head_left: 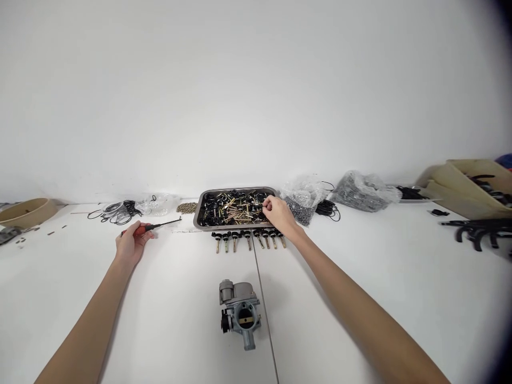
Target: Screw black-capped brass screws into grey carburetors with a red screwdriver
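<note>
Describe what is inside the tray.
Black pieces and brass-coloured rods lie jumbled in the tray. The right hand covers part of its right end, and whatever lies beneath the top layer is hidden.

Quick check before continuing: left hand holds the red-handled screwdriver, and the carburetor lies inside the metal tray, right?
No: the head view shows the carburetor on the white table, outside the metal tray. The left hand does hold the red-handled screwdriver.
</note>
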The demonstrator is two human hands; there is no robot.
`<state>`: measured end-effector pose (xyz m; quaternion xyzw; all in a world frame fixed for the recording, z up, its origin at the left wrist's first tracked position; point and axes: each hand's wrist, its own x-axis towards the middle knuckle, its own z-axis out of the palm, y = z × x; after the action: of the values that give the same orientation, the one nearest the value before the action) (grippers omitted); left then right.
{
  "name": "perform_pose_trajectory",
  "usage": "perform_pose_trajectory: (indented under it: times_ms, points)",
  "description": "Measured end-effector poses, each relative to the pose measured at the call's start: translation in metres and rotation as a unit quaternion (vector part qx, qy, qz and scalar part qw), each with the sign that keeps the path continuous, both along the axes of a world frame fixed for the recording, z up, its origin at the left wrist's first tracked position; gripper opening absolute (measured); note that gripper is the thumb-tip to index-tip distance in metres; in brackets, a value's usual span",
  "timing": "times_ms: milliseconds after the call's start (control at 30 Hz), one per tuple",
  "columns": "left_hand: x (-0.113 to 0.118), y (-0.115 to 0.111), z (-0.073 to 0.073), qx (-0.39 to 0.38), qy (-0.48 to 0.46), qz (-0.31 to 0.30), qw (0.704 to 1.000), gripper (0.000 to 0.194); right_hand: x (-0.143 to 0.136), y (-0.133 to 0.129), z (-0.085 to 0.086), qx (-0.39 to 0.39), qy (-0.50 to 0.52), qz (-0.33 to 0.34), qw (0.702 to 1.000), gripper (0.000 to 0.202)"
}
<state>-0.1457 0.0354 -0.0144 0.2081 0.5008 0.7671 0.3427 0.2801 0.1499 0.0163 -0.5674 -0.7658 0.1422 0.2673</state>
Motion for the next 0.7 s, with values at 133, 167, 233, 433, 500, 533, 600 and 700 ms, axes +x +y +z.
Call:
perform_pose_trajectory:
  times_ms: [133,167,233,433,500,533,600,700]
  points:
    - [0.000,0.000,0.000,-0.001,-0.002,0.003,1.000,0.012,0.004,-0.003,0.009,-0.066,-0.022,0.110,0.991,0.030]
    - [0.000,0.000,0.000,-0.001,-0.004,0.002,1.000,0.013,0.005,-0.004,0.010,-0.086,-0.031,0.139,0.986,0.035]
    - [0.000,0.000,0.001,-0.001,-0.005,0.002,1.000,0.014,0.005,-0.004,0.011,-0.113,-0.044,0.175,0.977,0.037]
    - [0.002,0.000,0.002,0.001,-0.004,0.002,1.000,0.014,0.009,0.001,0.011,-0.124,-0.048,0.188,0.973,0.024]
    - [0.002,0.000,0.002,0.001,-0.003,0.000,1.000,0.014,0.010,0.003,0.011,-0.120,-0.049,0.186,0.974,0.033]
    - [0.002,0.000,0.002,0.001,-0.002,0.000,1.000,0.014,0.010,0.003,0.010,-0.115,-0.049,0.181,0.976,0.037]
    - [0.002,0.000,0.002,0.001,-0.002,-0.001,1.000,0.014,0.011,0.005,0.008,-0.095,-0.052,0.164,0.980,0.044]
    - [0.001,0.001,0.001,0.001,-0.001,0.000,1.000,0.014,0.015,0.009,0.006,-0.067,-0.053,0.146,0.986,0.046]
